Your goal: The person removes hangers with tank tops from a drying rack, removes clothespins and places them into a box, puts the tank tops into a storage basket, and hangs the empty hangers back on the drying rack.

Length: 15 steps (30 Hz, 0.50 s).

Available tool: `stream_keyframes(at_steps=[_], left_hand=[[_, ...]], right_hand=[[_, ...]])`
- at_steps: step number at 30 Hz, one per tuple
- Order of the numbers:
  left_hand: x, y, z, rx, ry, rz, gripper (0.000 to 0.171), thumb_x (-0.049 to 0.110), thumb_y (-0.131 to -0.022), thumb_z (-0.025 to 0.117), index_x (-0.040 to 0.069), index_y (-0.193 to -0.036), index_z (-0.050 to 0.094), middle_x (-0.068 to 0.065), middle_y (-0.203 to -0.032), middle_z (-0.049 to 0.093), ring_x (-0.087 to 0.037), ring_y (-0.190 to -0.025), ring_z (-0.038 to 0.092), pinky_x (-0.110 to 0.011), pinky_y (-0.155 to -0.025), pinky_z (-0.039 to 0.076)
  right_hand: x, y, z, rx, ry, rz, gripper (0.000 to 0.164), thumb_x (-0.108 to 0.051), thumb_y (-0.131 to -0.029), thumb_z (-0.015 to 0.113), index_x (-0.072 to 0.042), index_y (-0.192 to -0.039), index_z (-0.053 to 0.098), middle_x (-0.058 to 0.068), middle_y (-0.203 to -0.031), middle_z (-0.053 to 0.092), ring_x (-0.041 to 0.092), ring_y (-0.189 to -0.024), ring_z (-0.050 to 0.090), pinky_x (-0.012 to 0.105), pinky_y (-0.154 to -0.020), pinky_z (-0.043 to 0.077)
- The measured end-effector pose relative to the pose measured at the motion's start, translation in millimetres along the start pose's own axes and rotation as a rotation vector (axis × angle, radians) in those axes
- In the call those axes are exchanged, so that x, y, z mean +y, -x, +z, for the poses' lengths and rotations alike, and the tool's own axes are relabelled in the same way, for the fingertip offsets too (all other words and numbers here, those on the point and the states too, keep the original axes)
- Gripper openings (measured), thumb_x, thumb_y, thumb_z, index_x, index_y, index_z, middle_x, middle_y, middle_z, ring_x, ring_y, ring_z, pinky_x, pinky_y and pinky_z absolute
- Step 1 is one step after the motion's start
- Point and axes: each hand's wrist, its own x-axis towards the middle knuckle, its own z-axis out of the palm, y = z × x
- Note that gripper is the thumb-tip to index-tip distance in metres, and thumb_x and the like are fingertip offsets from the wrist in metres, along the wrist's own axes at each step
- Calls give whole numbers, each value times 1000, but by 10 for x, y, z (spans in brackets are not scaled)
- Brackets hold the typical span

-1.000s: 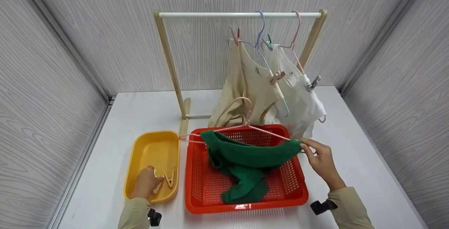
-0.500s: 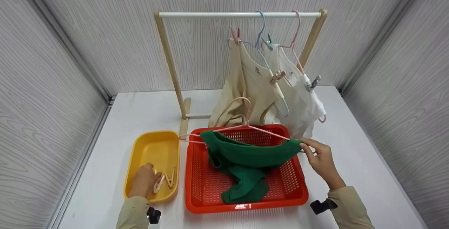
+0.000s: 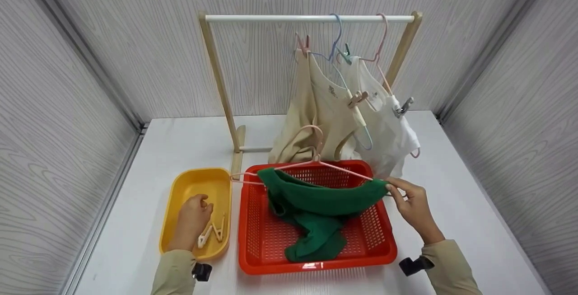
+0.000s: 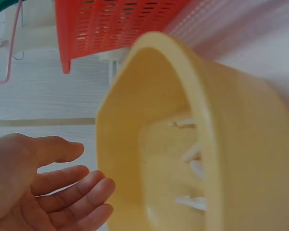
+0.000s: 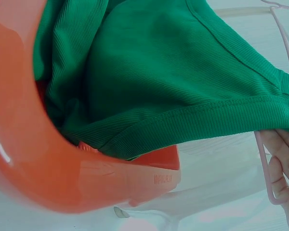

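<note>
Left hand (image 3: 192,218) over smooth yellow plastic tub (image 3: 198,186), fingers loosely bent, thumb apart; pale clothespins (image 3: 202,241) on tub floor beside hand. Right hand (image 3: 413,202) pinches shoulder of green ribbed-knit top (image 3: 329,200) between thumb and fingers. Top drapes on slim pink hanger (image 3: 318,157), soft folds drooping into red perforated plastic basket (image 3: 271,269). Behind, beige shirt (image 3: 332,110), white shirt (image 3: 388,132) hang from round white rod (image 3: 271,18).

Place: booth-like enclosure | Evidence: wood-grain walls (image 3: 135,37), white tabletop (image 3: 445,182), clothes rack (image 3: 271,18)
</note>
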Motion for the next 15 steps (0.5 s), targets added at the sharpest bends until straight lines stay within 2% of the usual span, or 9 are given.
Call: stream_keyframes(at_steps=[8, 12, 15], left_hand=[[166, 7, 17, 196, 61, 165, 19, 0, -88, 60, -11, -102, 66, -22, -86, 67, -31, -79, 65, -45, -74, 56], [265, 10, 3, 276, 84, 227, 17, -2, -87, 60, -10, -101, 66, -22, -88, 67, -33, -82, 66, -46, -76, 56], [356, 8, -16, 309, 104, 250, 16, -2, -88, 61, -9, -101, 66, -21, -91, 67, -33, -85, 65, -46, -80, 55]], right_hand=[[9, 4, 8, 3, -12, -22, 23, 22, -78, 61, 11, -96, 70, 3, -98, 75, -18, -99, 60, 1, -85, 47], [16, 5, 17, 12, -19, -36, 24, 23, -76, 61, 12, -95, 69, 13, -94, 76, -18, -100, 60, 2, -87, 47], [13, 0, 22, 22, -13, -39, 24, 24, -76, 61, 11, -95, 70, 20, -90, 74, -18, -100, 60, 1, -87, 47]])
